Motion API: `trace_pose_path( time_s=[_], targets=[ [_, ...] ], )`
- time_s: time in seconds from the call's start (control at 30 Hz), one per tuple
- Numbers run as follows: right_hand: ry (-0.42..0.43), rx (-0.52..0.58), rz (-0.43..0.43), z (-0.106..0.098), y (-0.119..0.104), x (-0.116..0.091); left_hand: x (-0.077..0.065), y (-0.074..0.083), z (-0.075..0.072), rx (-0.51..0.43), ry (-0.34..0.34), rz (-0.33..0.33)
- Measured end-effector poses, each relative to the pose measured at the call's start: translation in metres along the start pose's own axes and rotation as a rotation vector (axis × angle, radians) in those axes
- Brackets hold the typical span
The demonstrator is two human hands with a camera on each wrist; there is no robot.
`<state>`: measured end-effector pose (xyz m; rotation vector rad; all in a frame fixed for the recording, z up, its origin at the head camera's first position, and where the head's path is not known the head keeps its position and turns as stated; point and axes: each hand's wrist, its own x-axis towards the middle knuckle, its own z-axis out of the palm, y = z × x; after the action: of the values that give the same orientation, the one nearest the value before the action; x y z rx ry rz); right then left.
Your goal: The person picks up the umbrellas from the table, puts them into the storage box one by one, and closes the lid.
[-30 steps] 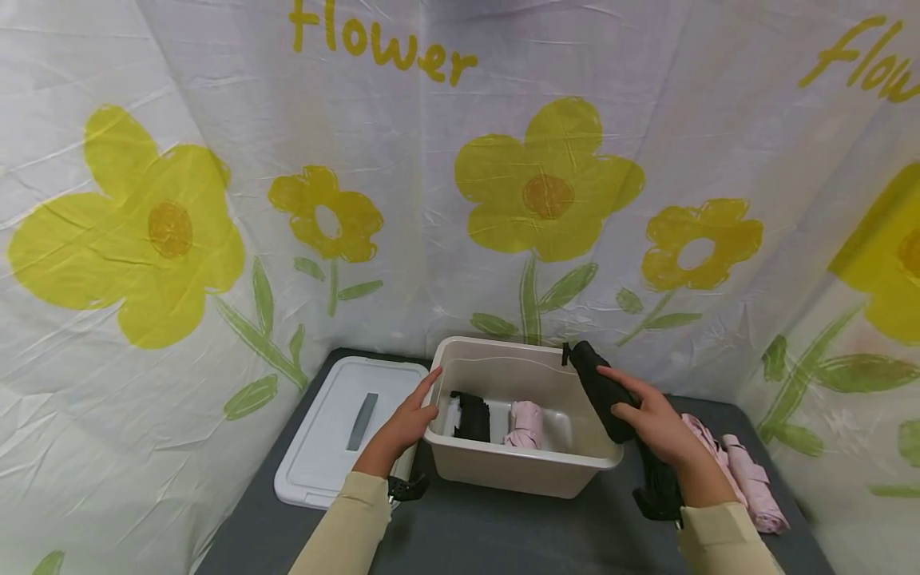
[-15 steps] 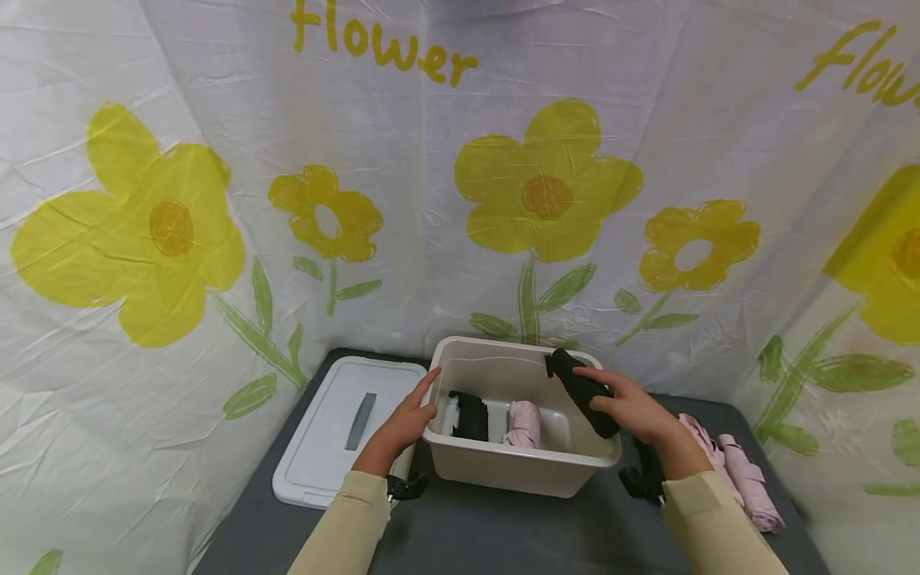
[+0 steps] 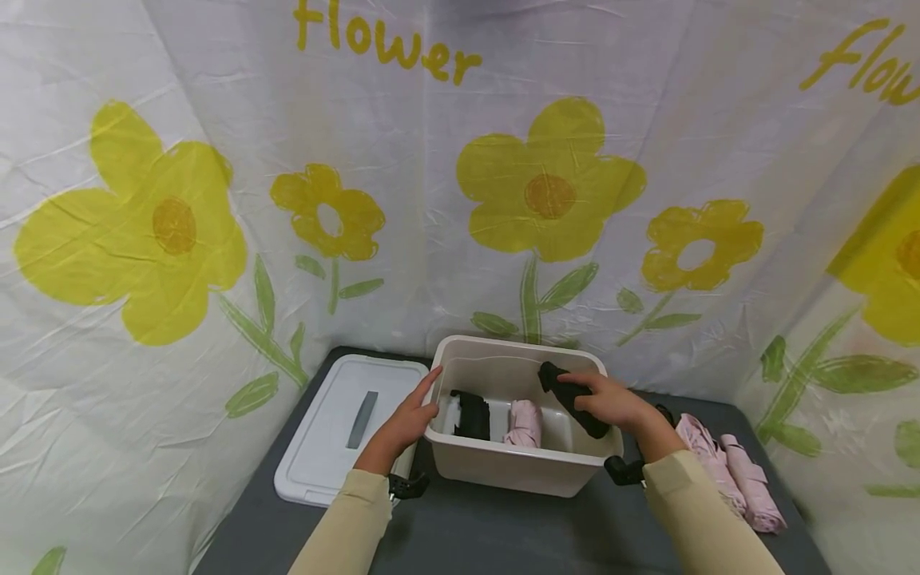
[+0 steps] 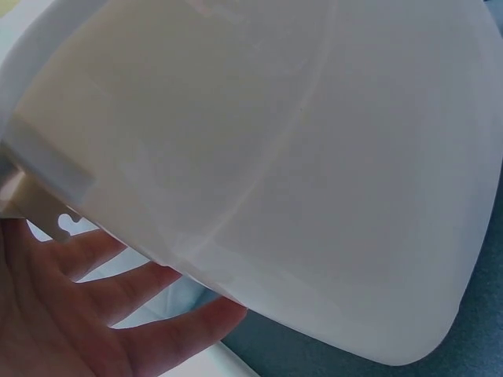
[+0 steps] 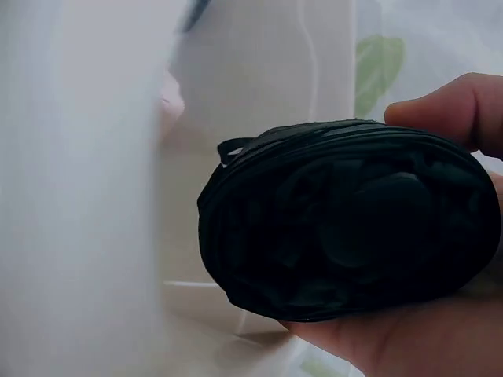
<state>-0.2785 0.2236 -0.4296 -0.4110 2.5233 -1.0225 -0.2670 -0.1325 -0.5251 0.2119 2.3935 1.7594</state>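
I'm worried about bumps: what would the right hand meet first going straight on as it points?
The right hand would likely meet the bin's far wall, or, if high enough, the curtain; depth is unclear.

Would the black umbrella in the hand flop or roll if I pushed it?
The black umbrella is probably stiff: it looks straight in the right hand. Its bunched cloth may squash. Its end looks oval, so it might rock, not roll.

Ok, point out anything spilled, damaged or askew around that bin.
Nothing stands out: I see no spill or damage. The right hand merely holds a black bundle aslant; the white lid lies beside the bin.
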Motion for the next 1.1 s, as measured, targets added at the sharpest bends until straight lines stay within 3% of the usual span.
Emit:
trace_pose_path(
  time_s=[0.17, 0.57, 0.9, 1.1],
  targets=[
    [-0.031, 0.014, 0.031, 0.008, 0.002, 0.006, 0.0, 0.002, 0.0, 0.014, -0.002, -0.015],
    [-0.075, -0.164, 0.01, 0.024, 0.003, 0.015, -0.001, 0.005, 0.001, 0.004, 0.004, -0.025],
    [-0.066, -0.203, 0.051, 0.042, 0.007, 0.02, -0.001, 0.004, 0.002, -0.001, 0.005, -0.021],
    [-0.052, -0.17, 0.04, 0.047, 0.008, 0.02, -0.002, 0.002, 0.001, 0.012, 0.009, -0.009]
  ],
)
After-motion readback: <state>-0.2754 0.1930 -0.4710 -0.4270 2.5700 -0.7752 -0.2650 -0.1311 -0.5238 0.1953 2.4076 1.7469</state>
